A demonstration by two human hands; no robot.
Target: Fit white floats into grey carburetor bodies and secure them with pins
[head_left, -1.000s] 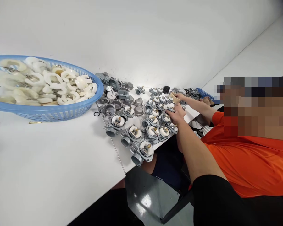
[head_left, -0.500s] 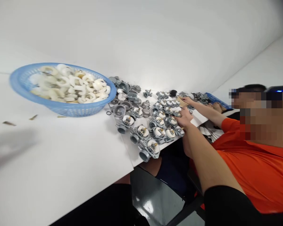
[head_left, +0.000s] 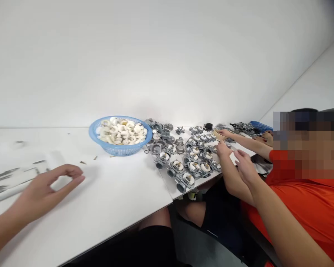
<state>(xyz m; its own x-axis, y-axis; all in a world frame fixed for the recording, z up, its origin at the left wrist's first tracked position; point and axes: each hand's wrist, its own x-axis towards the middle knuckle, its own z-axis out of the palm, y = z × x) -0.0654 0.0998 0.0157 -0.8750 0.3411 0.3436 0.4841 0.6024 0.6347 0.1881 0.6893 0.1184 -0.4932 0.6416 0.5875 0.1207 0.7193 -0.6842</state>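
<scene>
My left hand (head_left: 54, 189) hovers above the white table at the left. Its fingers bend loosely toward the thumb, the tips close together, and I see nothing held. My right hand (head_left: 246, 167) is at the right, beside the co-worker's forearm, with its fingers parted. A pale patch shows by its fingertips; I cannot tell whether it is table or something else. To the left of my right hand stand rows of grey metal carburetors (head_left: 195, 167) with white floats. A blue basket (head_left: 119, 150) heaped with white C-shaped floats (head_left: 124, 131) lies between my hands, farther back.
A co-worker in an orange shirt (head_left: 303, 207) sits at my right, hands (head_left: 225, 148) over the carburetors. Small brass-coloured pieces (head_left: 83, 162) and a black ring (head_left: 146, 151) lie near the basket. Dark thin parts (head_left: 2, 176) lie at far left. A wall stands behind the table.
My view has swung left and back, so the basket looks smaller and farther right. My left hand has come into view. My right hand has drawn back from the carburetors toward me.
</scene>
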